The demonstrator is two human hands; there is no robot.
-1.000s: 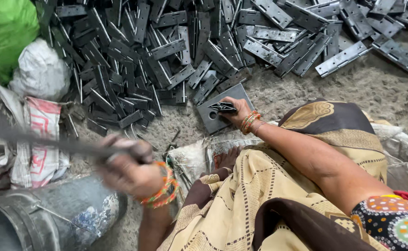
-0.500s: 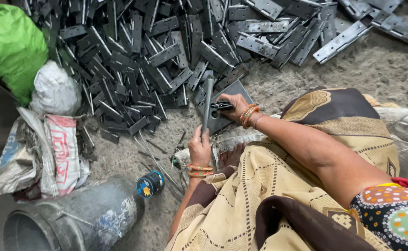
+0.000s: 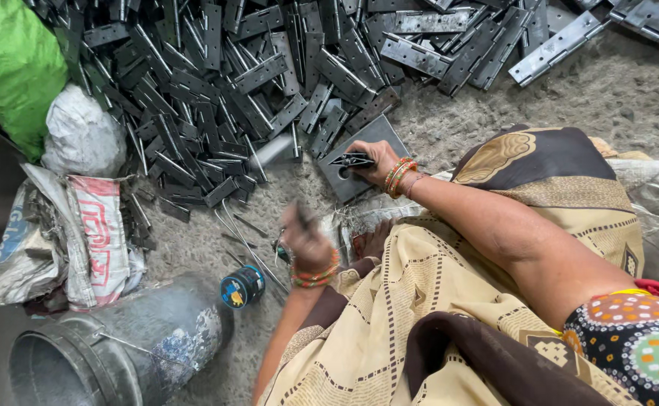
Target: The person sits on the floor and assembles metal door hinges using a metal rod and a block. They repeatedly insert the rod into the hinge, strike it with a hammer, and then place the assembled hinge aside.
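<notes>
The right hand (image 3: pixel 371 156) pins a stiff, likely heavy hinge (image 3: pixel 350 160) on the plate (image 3: pixel 359 154) by its edges; the left hand (image 3: pixel 307 242), blurred, grips a tool.

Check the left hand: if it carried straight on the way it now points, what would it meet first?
The left hand, blurred around a dark tool, points up-image. Likely first: the bare ground, then the grey metal plate where the right hand pins a hinge. Depth is unclear.

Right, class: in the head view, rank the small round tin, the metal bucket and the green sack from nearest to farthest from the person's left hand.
From the left hand:
1. Small round tin, on the ground just left of and below the hand.
2. Metal bucket, lying at the lower left.
3. Green sack, far off in the top left corner.
</notes>
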